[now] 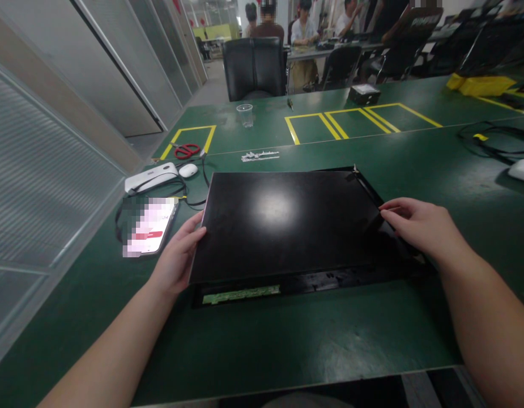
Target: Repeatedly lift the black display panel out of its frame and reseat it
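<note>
Head view: left hand point(177, 258) and right hand point(418, 226) grip opposite edges of a black panel point(282, 221) on the desk point(287, 340); uneven pressure could flex and crack it

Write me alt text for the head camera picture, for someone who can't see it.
The left hand and right hand hold a black panel by its side edges over a black frame on a green table. A phone lies left of it; scissors and a clear cup are farther back.
</note>
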`<move>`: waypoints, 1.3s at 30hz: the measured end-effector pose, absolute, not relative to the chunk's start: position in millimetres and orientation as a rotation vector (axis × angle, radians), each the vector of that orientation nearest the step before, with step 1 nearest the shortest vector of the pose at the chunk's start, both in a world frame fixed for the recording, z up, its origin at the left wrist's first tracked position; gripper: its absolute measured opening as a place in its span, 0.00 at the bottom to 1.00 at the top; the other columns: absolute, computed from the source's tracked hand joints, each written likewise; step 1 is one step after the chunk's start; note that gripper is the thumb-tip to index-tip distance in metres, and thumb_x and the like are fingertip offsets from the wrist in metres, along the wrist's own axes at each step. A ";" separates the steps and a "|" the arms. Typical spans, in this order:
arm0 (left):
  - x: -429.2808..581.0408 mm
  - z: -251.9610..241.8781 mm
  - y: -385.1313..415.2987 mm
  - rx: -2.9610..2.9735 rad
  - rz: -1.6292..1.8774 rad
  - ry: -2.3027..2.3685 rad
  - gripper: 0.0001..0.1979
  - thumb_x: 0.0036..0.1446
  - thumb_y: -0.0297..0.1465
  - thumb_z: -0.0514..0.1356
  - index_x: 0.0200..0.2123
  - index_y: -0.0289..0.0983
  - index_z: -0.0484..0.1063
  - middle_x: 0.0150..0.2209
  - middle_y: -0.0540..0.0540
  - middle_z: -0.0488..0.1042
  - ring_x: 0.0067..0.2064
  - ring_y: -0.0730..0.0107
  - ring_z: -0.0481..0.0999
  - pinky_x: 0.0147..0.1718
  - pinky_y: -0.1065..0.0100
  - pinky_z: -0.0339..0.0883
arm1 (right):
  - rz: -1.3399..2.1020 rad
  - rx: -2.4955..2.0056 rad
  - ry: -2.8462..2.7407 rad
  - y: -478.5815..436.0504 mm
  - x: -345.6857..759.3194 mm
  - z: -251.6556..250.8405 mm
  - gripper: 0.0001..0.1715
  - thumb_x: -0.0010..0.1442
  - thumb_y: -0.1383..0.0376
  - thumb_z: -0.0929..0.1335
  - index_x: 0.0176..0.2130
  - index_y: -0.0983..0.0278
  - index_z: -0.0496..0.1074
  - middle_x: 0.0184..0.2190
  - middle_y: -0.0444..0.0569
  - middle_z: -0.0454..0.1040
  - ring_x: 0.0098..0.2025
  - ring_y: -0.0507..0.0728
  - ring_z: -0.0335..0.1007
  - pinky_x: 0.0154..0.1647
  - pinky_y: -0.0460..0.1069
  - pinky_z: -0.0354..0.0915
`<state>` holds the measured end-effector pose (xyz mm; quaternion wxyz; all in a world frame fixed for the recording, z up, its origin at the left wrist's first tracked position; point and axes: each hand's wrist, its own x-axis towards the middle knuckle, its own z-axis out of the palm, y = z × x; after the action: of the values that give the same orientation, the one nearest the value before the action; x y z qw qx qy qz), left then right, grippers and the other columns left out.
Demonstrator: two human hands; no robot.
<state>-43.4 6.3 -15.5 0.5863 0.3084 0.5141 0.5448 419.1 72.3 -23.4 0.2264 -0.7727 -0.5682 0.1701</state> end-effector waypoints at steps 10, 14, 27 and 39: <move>-40.8 -12.0 6.4 0.688 1.274 1.222 0.38 0.51 0.29 0.74 0.67 0.38 0.74 0.55 0.40 0.86 0.55 0.42 0.86 0.49 0.53 0.84 | 0.464 -2.154 -1.586 71.0 417.7 -22.0 0.22 0.52 0.49 0.68 0.40 0.56 0.83 0.32 0.48 0.83 0.32 0.62 0.79 0.38 0.57 0.70; -41.9 -13.1 6.6 0.708 1.261 1.234 0.39 0.52 0.30 0.74 0.68 0.39 0.73 0.55 0.39 0.86 0.56 0.42 0.85 0.50 0.53 0.84 | 0.430 -2.115 -1.595 71.5 418.4 -22.4 0.21 0.51 0.49 0.69 0.38 0.56 0.83 0.29 0.47 0.82 0.31 0.62 0.78 0.36 0.57 0.69; -38.0 -10.5 6.4 0.644 1.312 1.247 0.33 0.53 0.28 0.71 0.64 0.39 0.76 0.54 0.42 0.86 0.55 0.44 0.86 0.50 0.54 0.84 | 0.474 -2.149 -1.566 70.5 419.1 -23.1 0.22 0.51 0.48 0.68 0.40 0.56 0.83 0.32 0.47 0.83 0.32 0.62 0.79 0.39 0.57 0.70; -37.4 -12.0 7.2 0.653 1.323 1.268 0.34 0.50 0.28 0.72 0.63 0.38 0.76 0.52 0.41 0.87 0.53 0.44 0.87 0.48 0.53 0.85 | 0.475 -2.163 -1.554 72.1 419.2 -23.6 0.24 0.51 0.48 0.68 0.40 0.56 0.83 0.32 0.48 0.84 0.33 0.63 0.79 0.39 0.58 0.70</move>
<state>-37.4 7.2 -12.0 0.5629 0.2776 0.5386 0.5622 419.2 72.1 -23.6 0.2166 -0.7805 -0.5608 0.1715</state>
